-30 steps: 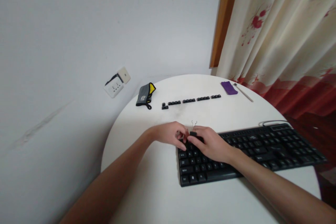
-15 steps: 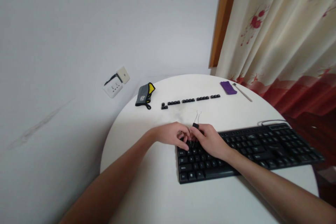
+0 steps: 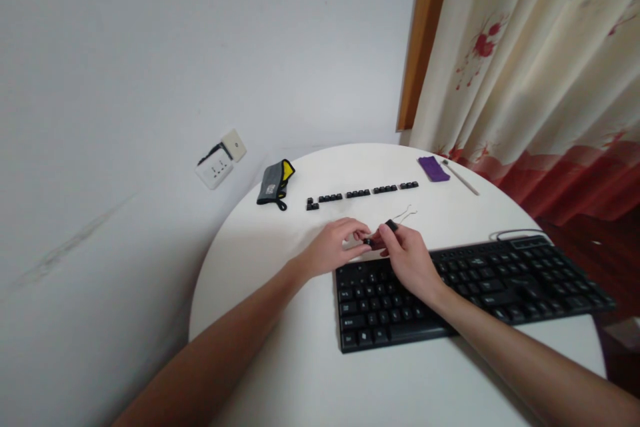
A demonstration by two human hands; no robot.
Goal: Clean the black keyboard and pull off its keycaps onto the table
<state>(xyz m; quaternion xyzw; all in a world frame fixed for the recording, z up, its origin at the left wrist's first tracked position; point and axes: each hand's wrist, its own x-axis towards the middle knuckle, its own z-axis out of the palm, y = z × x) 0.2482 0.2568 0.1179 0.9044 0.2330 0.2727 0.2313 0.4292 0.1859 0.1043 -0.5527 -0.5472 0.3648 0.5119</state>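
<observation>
A black keyboard (image 3: 470, 290) lies on the round white table (image 3: 300, 373). My right hand (image 3: 411, 260) hovers over the keyboard's upper left corner, pinching a wire keycap puller (image 3: 395, 221) whose wire loops point to the right. My left hand (image 3: 336, 245) meets it from the left, its fingertips pinched on a small black keycap (image 3: 369, 241) at the puller's end. Both hands are raised slightly above the keys.
A row of removed black keycaps (image 3: 363, 192) lies beyond the hands. A grey and yellow pouch (image 3: 273, 183) sits at the back left, a purple cloth (image 3: 433, 168) and a thin stick (image 3: 461, 178) at the back right. The keyboard cable (image 3: 510, 233) curls behind it. Curtain hangs right.
Both hands lifted off the keyboard's left corner and moved a little away from me. The puller tipped from upright to pointing right, and the left fingers closed on a keycap at its tip.
</observation>
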